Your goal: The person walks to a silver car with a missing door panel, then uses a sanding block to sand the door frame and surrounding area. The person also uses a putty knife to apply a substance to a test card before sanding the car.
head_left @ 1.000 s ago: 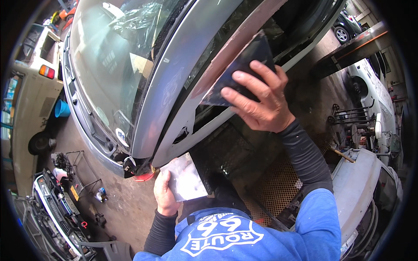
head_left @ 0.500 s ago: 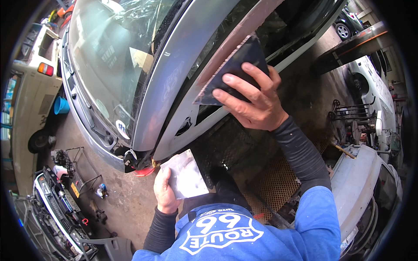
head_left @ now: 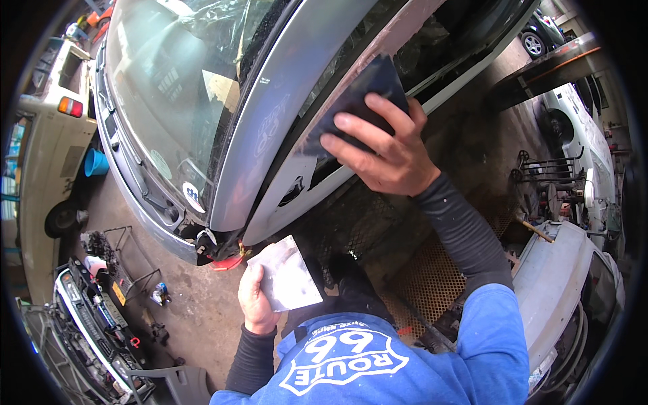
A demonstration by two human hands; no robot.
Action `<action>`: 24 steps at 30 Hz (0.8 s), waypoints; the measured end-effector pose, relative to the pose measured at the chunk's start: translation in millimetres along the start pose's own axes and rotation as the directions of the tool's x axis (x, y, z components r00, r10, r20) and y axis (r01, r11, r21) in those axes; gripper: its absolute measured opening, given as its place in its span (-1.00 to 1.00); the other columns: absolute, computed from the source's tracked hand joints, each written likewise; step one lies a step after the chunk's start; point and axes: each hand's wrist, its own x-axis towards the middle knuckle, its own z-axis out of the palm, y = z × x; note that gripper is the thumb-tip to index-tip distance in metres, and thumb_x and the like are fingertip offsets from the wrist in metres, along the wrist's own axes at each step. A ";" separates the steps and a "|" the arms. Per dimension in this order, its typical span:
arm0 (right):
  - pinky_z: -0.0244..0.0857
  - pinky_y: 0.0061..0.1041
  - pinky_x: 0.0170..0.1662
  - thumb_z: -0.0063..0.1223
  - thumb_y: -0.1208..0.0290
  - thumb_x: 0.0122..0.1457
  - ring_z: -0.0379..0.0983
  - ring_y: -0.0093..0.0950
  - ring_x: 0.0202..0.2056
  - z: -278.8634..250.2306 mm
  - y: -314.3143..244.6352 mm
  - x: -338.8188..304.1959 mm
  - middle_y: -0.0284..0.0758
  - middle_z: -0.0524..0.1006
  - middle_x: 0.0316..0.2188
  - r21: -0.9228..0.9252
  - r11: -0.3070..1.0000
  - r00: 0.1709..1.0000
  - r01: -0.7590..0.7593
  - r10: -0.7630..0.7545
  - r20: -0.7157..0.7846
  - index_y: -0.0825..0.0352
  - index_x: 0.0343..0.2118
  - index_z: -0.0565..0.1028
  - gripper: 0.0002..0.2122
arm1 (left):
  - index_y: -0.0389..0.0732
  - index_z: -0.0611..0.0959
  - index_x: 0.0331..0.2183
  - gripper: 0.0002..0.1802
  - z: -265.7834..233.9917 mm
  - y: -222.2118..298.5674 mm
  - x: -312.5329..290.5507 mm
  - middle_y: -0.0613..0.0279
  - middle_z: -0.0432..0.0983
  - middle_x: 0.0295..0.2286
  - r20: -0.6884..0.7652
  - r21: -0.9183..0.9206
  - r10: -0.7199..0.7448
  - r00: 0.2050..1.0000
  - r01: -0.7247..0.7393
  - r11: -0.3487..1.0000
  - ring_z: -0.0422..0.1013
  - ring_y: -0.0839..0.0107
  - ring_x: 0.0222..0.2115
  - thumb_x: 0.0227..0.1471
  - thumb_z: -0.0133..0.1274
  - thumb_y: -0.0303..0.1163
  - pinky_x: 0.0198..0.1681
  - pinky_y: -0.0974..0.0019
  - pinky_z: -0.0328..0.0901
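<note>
My right hand (head_left: 395, 152) grips a dark, flat filler spreader (head_left: 368, 98), fingers spread over its face and the thumb hidden behind. The spreader's long edge lies along a silver car's door frame (head_left: 305, 177), where a pinkish filler coat (head_left: 395, 35) runs up the window surround. Lower down, in front of my body, my left hand (head_left: 258, 302) is closed on the edge of a pale, shiny square plate (head_left: 290, 275). Its thumb rests on the near side, and grey smears mark the plate's face. Apart from the car, the plate hangs in the air.
The silver car's windshield (head_left: 182, 101) fills the upper left. Beyond it stand a cream van (head_left: 64, 155) and a blue bucket (head_left: 96, 163). Car parts (head_left: 88, 317) lie at lower left. A yellowish mesh (head_left: 425, 290) and a grey body panel (head_left: 550, 277) are to my right.
My right hand and the spreader have slid slightly left and up along the door frame, and the spreader lies flatter against it. My left hand with the plate has hardly moved.
</note>
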 end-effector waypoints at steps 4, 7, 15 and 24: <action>-0.11 -0.09 0.24 0.18 0.37 0.04 0.16 -0.37 0.25 15.3 8.8 -2.6 -0.64 0.40 0.14 -0.018 1.000 0.993 0.014 -0.016 -0.117 -0.13 -0.06 0.62 -0.64 | -0.38 0.45 0.13 -0.44 -3.9 0.7 -4.2 0.00 0.53 0.01 0.036 -0.030 0.005 0.999 -0.004 1.000 0.50 0.17 -0.02 0.25 -0.09 -0.16 0.12 0.13 0.35; -0.12 -0.06 0.26 0.25 0.40 -0.02 0.17 -0.32 0.24 -12.5 0.6 -18.7 -0.56 0.41 0.14 0.011 0.995 0.993 -0.100 0.099 0.064 -0.07 -0.07 0.64 -0.61 | -0.36 0.44 0.14 -0.43 0.9 6.5 -9.4 0.01 0.52 0.02 0.062 -0.011 -0.019 0.998 0.019 1.000 0.48 0.16 0.00 0.25 -0.10 -0.16 0.12 0.11 0.35; 0.04 -0.11 0.31 0.35 0.41 0.02 0.15 -0.12 0.28 -136.2 -97.7 4.0 -0.18 0.40 0.18 0.784 0.395 0.831 -0.480 0.492 0.261 0.21 0.01 0.62 -0.58 | -0.28 0.46 0.11 -0.51 101.0 37.5 15.0 0.07 0.53 -0.01 0.148 -0.224 -0.200 0.969 0.230 0.947 0.49 0.17 -0.02 0.28 -0.03 -0.17 0.10 0.06 0.36; 0.13 -0.22 0.18 0.24 0.56 -0.21 0.29 -0.22 0.20 -191.9 -85.0 9.1 -0.35 0.47 0.10 0.292 0.826 0.873 -0.483 0.428 0.232 0.05 -0.09 0.65 -0.50 | -0.32 0.48 0.05 -0.55 183.7 72.2 7.2 0.07 0.58 -0.12 0.495 0.060 -0.144 0.857 0.131 0.990 0.55 0.27 -0.15 0.23 0.02 -0.26 -0.02 0.19 0.44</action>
